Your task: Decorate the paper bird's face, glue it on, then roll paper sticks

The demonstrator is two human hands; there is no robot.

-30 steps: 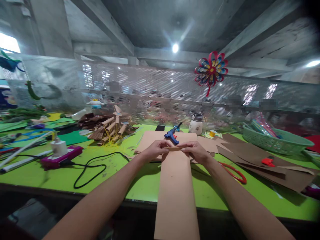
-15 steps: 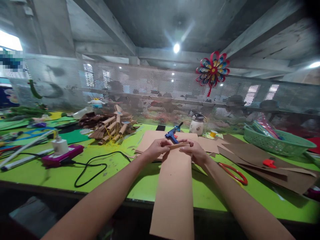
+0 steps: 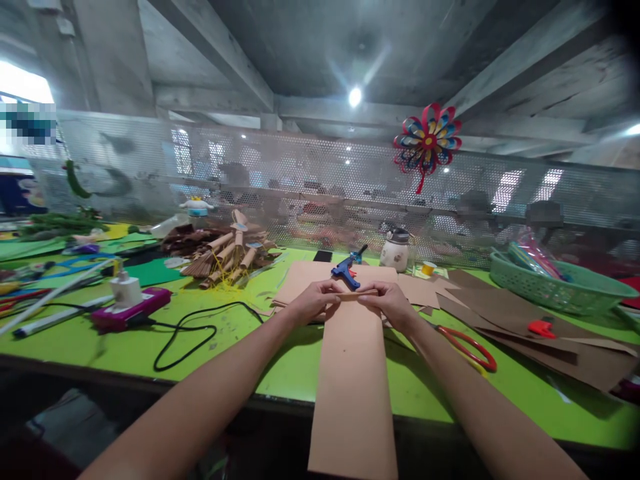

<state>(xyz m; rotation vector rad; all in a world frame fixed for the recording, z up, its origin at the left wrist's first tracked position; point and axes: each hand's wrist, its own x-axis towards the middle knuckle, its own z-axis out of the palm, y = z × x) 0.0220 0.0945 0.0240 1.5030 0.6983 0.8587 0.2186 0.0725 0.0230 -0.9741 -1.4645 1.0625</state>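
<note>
A long brown paper strip (image 3: 353, 387) runs from the green table (image 3: 240, 333) toward me and hangs over its front edge. My left hand (image 3: 313, 301) and my right hand (image 3: 389, 303) both pinch the strip's far end, where a narrow fold is pressed down between the fingers. Just beyond my hands a blue glue gun (image 3: 346, 272) lies on a stack of brown sheets (image 3: 305, 277).
Red scissors (image 3: 467, 347) lie right of my right arm, more brown sheets (image 3: 525, 327) and a green basket (image 3: 555, 283) beyond. On the left: a black cable (image 3: 185, 333), a purple power strip (image 3: 127, 310), rolled paper pieces (image 3: 225, 257). A white jar (image 3: 394, 250) stands by the mesh screen.
My hands have kept pinching the strip's far end, lifting the folded edge slightly and then pressing it down flat again. The strip shifted a little on the table.
</note>
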